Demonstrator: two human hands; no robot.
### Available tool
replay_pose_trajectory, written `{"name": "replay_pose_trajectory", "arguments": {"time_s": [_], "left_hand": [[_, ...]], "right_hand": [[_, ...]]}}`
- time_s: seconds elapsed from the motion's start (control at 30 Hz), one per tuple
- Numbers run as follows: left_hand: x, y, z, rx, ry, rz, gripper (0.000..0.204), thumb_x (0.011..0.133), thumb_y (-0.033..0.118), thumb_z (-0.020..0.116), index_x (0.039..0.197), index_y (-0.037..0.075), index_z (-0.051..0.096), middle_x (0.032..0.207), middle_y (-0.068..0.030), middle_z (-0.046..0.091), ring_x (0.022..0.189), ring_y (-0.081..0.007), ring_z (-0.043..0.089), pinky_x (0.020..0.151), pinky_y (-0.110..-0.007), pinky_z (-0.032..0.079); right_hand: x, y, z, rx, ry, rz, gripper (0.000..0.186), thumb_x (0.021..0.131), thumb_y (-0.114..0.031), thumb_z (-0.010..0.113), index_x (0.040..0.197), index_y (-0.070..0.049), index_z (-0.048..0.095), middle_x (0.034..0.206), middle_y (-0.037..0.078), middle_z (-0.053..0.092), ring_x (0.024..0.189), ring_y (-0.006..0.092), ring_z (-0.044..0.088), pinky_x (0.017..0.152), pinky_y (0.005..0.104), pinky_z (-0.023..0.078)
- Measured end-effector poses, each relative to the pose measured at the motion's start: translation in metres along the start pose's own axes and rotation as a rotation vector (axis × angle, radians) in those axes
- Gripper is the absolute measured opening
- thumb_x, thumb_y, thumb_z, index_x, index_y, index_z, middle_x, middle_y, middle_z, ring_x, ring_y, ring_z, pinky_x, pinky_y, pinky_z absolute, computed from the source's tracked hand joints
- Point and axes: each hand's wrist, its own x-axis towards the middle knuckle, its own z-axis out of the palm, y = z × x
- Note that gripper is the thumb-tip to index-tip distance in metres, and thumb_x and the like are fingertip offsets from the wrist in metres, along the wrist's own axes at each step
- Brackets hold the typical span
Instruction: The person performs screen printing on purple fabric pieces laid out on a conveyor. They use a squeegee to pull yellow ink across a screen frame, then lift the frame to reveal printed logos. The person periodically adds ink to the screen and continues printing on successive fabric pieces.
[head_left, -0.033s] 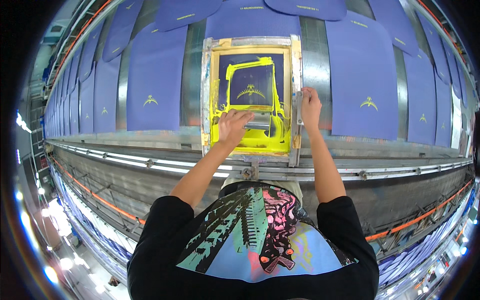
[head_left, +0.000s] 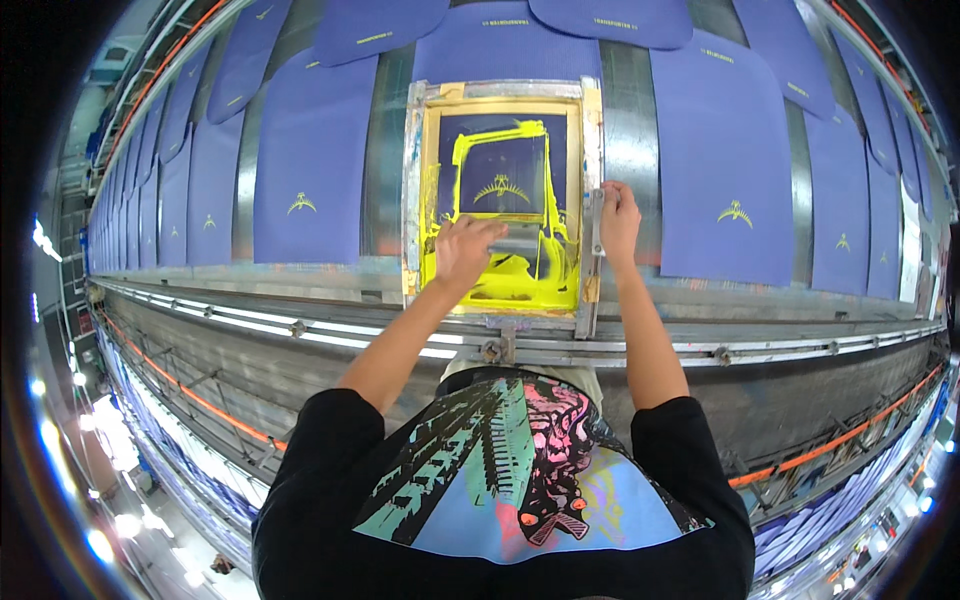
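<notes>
A screen-printing frame with a worn, taped rim lies flat before me. Bright yellow ink is smeared around its mesh, thickest at the near end. Through the mesh's middle a winged emblem shows against dark blue. My left hand is closed over the left end of a grey metal squeegee, which lies crosswise in the near half of the frame. At the frame's right side, my right hand has its fingers wrapped around a metal side bracket.
Purple-blue fabric panels lie in rows along the metal table, several bearing a small yellow emblem. A metal rail runs along the table's near edge, in front of my waist. Behind me, another long table with an orange edge strip holds more panels.
The frame and table sit slightly lower in the picture. Both hands keep their holds; the ink near the squeegee looks slightly different.
</notes>
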Motion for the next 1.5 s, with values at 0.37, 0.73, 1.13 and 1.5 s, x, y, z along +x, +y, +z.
{"name": "replay_pose_trajectory", "arguments": {"time_s": [0.37, 0.73, 1.13, 1.5], "left_hand": [[0.134, -0.028, -0.011, 0.113, 0.172, 0.028, 0.034, 0.086, 0.007, 0.063, 0.105, 0.029, 0.080, 0.093, -0.0025, 0.072, 0.092, -0.0264, 0.067, 0.082, -0.045, 0.053], [-0.053, 0.012, 0.020, -0.076, 0.283, 0.162, 0.036, 0.079, 0.001, 0.066, 0.107, 0.021, 0.078, 0.112, 0.0087, 0.075, 0.095, -0.0173, 0.064, 0.078, -0.037, 0.049], [-0.088, 0.042, 0.030, -0.046, 0.418, 0.113, 0.048, 0.068, -0.001, 0.069, 0.112, 0.017, 0.074, 0.112, 0.0021, 0.074, 0.097, -0.0215, 0.066, 0.078, -0.041, 0.049], [-0.055, 0.013, 0.028, -0.241, -0.215, -0.107, 0.042, 0.074, 0.020, 0.083, 0.112, 0.005, 0.072, 0.091, -0.0156, 0.074, 0.087, -0.0325, 0.072, 0.079, -0.043, 0.055]], "right_hand": [[0.008, 0.006, 0.003, 0.007, 0.023, -0.086, 0.020, 0.102, -0.021, 0.056, 0.108, -0.007, 0.069, 0.076, 0.017, 0.065, 0.066, 0.0314, 0.061, 0.069, 0.0428, 0.049], [0.014, 0.006, 0.001, 0.047, -0.091, 0.069, 0.018, 0.102, -0.019, 0.058, 0.109, -0.008, 0.071, 0.067, 0.005, 0.054, 0.061, 0.0133, 0.047, 0.059, 0.0340, 0.041], [-0.006, 0.006, 0.000, 0.171, -0.004, -0.241, 0.019, 0.104, -0.020, 0.056, 0.109, -0.007, 0.069, 0.072, 0.008, 0.057, 0.063, 0.0174, 0.049, 0.064, 0.0356, 0.043], [-0.018, 0.051, -0.007, 0.136, -0.023, -0.125, 0.020, 0.104, -0.020, 0.055, 0.109, -0.007, 0.068, 0.071, 0.014, 0.062, 0.062, 0.0269, 0.058, 0.066, 0.0430, 0.046]]}}
